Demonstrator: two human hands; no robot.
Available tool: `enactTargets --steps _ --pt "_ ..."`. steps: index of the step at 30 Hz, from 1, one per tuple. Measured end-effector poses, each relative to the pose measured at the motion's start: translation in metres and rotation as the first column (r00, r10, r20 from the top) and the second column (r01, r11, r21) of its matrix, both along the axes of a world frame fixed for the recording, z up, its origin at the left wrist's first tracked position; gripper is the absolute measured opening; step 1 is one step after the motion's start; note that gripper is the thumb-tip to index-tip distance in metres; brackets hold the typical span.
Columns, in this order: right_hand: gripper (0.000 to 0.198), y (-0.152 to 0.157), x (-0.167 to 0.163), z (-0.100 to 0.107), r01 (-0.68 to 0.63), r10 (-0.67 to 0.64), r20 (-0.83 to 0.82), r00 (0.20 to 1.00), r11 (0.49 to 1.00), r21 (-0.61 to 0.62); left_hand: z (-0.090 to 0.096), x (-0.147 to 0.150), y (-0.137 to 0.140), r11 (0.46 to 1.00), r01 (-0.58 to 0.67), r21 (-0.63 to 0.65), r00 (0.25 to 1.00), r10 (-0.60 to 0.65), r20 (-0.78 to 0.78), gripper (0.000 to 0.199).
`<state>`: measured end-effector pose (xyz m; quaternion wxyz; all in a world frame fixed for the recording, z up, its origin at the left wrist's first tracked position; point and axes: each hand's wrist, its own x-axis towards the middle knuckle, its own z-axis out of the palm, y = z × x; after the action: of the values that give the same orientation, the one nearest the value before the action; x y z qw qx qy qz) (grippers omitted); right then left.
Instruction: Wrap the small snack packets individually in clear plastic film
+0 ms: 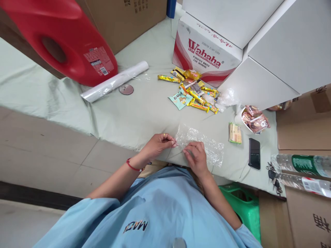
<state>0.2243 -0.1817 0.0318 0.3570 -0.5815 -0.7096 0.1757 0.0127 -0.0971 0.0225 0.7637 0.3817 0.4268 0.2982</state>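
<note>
A clear bubble wrap bag [212,148] lies at the front edge of the cloth-covered table [134,117]. At its left corner, my left hand [160,144], wearing a ring and a red bracelet, is closed with thumb and fingers pinching the plastic. My right hand [197,157] rests over the bag's near edge, its fingers curled and closed on it. Past the bag is a pile of snacks: yellow-wrapped sticks [198,97], a light green packet [180,100] and crumpled clear plastic [227,98].
A roll of clear film [116,81] and a round metal disc [126,89] lie left, by a red jug [64,41]. A Wahaha carton [207,51] stands behind. Rightward are a cup of brown packets [243,120], a wrapped pack [234,133], a phone [254,153] and keys [272,175].
</note>
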Motion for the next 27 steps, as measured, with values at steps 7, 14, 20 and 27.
enactTargets --steps 7,14,20,27 --pt "0.021 0.003 0.027 0.032 0.245 -0.28 -0.436 0.856 0.96 -0.136 0.007 0.001 0.001 0.977 -0.198 -0.084 0.971 0.208 0.122 0.038" --pt "0.046 0.011 0.038 0.057 0.161 -0.525 -0.759 0.386 0.848 -0.505 0.026 0.001 0.024 0.955 -0.297 -0.012 0.95 0.297 0.101 0.037" --pt "0.045 0.027 0.035 0.042 0.072 -0.557 -0.818 0.145 0.83 -0.553 0.034 0.023 0.035 0.972 -0.21 -0.109 0.956 0.228 0.186 0.05" --pt "0.046 0.03 0.018 0.036 0.208 -0.522 -0.853 0.025 0.837 -0.506 0.017 0.059 -0.023 0.966 -0.049 -0.256 0.983 0.092 0.157 0.06"
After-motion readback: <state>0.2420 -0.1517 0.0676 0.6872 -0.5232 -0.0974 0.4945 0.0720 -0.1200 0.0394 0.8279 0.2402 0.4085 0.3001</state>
